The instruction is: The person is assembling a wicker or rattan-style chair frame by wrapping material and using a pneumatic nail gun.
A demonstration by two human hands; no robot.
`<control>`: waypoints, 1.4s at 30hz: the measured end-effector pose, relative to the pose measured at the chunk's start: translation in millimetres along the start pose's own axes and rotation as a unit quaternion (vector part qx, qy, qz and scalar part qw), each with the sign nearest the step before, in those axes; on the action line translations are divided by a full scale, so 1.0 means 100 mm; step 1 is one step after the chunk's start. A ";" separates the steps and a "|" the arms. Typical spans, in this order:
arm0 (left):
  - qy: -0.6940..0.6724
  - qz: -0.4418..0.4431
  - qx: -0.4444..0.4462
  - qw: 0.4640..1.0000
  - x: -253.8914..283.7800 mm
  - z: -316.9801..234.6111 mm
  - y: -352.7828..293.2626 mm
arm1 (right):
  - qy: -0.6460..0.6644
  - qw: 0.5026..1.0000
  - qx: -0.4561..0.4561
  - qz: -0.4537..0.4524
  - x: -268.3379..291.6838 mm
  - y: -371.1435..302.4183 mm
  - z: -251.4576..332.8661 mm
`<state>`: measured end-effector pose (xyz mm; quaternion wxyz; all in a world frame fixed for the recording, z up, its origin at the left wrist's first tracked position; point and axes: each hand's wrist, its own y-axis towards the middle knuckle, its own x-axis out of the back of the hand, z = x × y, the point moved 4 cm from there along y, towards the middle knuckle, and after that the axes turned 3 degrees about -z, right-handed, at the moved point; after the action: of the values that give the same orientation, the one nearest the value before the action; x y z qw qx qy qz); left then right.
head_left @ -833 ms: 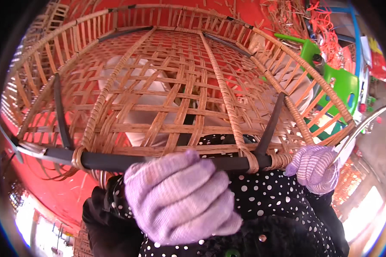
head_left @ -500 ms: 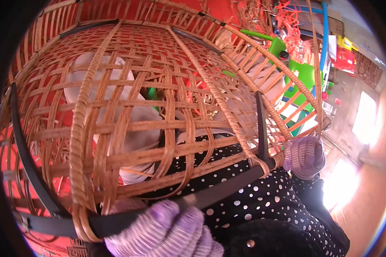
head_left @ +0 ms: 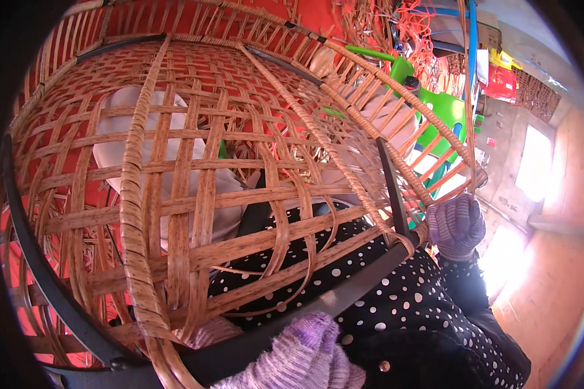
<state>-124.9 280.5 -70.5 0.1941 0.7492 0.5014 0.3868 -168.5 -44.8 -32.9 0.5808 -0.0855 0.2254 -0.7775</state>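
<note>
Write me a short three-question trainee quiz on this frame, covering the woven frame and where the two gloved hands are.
1. True or false: both hands wear purple knitted gloves.
2. Where does the right hand grip the woven rattan frame?
A. at its right corner, where the dark metal bar ends
B. on the middle of the open weave
C. nowhere; it hangs free
3. Fill in: the left hand closes on the dark metal ____ along the frame's near edge.

Key: 1 true. 2 A. 3 bar. The green plastic chair seen through the weave stands behind the frame, and neither hand touches it.
</note>
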 end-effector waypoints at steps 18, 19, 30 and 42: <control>0.083 -0.010 0.061 0.995 0.07 -0.10 0.18 | -0.021 0.987 0.109 0.113 0.05 -0.05 -0.09; 0.113 0.015 0.075 0.991 0.12 -0.10 0.18 | -0.014 0.986 0.118 0.117 0.06 -0.06 -0.10; 0.361 0.004 0.110 0.926 0.24 -0.20 0.27 | -0.051 0.972 0.179 0.140 0.12 -0.16 -0.09; 0.348 0.062 0.041 0.935 -0.20 -0.01 0.62 | -0.099 0.908 0.387 0.124 0.35 0.24 0.20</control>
<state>-92.2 236.0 -36.0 -0.0479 0.6046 0.5055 0.6137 -150.9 -88.0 -30.4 0.6789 0.0985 -0.1432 -0.7134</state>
